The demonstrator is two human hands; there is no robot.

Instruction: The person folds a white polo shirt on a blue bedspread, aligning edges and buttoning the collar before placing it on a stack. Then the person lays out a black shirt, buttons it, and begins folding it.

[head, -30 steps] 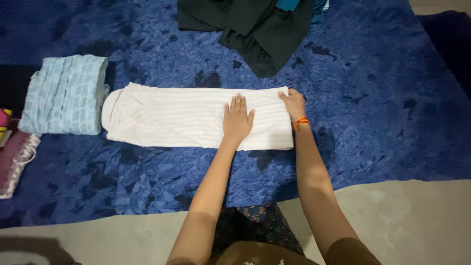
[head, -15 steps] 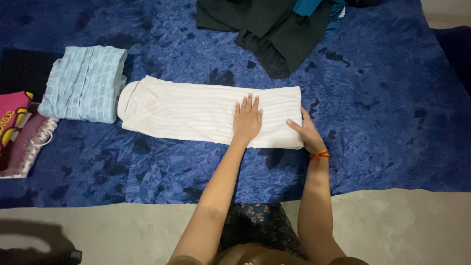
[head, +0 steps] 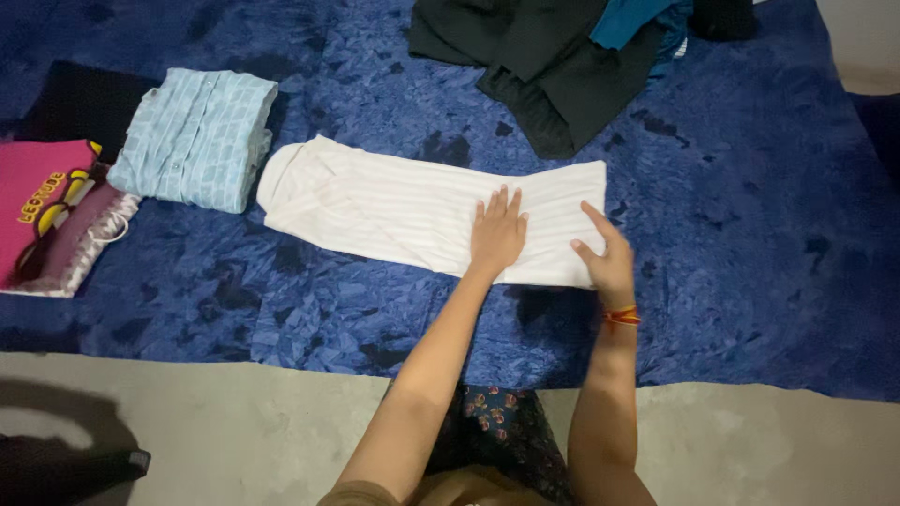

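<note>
A white striped shirt (head: 394,206), folded into a long strip, lies across a blue blanket (head: 750,215). My left hand (head: 497,234) rests flat on it, palm down with fingers together, a little right of its middle. My right hand (head: 605,253) sits at the strip's right end near the front corner, fingers spread over the edge of the cloth; whether it grips the cloth is unclear. A red and orange thread band circles my right wrist.
A folded light blue patterned shirt (head: 197,136) lies just left of the white one. Further left is a pink garment (head: 37,201) on a small stack. A heap of black and teal clothes (head: 553,56) lies at the back. Bare grey floor (head: 234,422) runs along the front.
My right hand has slid from the far right corner of the white shirt down to its near right corner. My left hand stays pressed on the cloth. The view has shifted left.
</note>
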